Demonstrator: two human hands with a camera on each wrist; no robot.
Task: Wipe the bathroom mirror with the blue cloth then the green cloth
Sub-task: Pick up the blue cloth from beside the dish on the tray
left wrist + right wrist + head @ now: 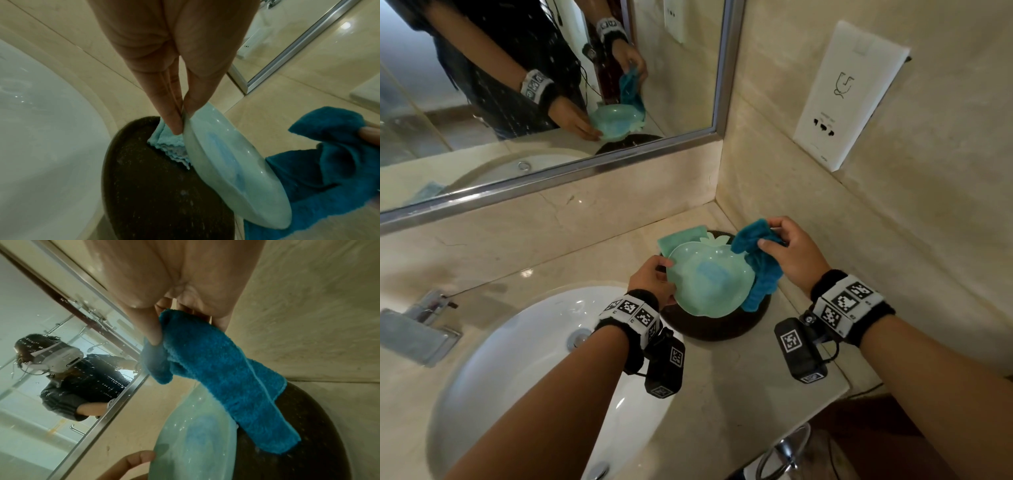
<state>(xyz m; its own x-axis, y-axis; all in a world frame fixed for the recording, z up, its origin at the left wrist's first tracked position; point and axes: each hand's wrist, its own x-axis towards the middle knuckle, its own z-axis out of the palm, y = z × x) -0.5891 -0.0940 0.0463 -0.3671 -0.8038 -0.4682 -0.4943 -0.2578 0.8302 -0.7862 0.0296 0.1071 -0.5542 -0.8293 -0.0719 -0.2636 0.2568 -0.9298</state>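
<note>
Marble counter [571, 246] and wall are filling the scene, with the framed bathroom mirror [524, 102] running along the back and showing scattered droplets and specks on its glass. Below it the white basin [524, 346] is sitting in the counter, and in the corner a dark round tray [719, 329] is holding the cleaning things.

On that tray a pale green apple-shaped dish [705, 284] is being tipped up by the left hand [654, 277], whose thumb and fingers are pinching its near rim. The green cloth [681, 236] is lying folded under the dish at the back of the tray (its layered edge is showing beneath the rim in the left wrist view).

The right hand [791, 253] is lifting the blue cloth [753, 260], thumb and fingers clamped on a bunched upper corner while the rest is hanging limp down past the dish to the tray.

This cloth is looking soft, thick-piled and light, probably draping rather than holding shape, so gathering it into a palm-sized pad should be giving a flatter wiping face than the corner grip. The dish looks smooth and possibly slippery, so it is needing a steady pinch while the cloth is coming clear.
</note>
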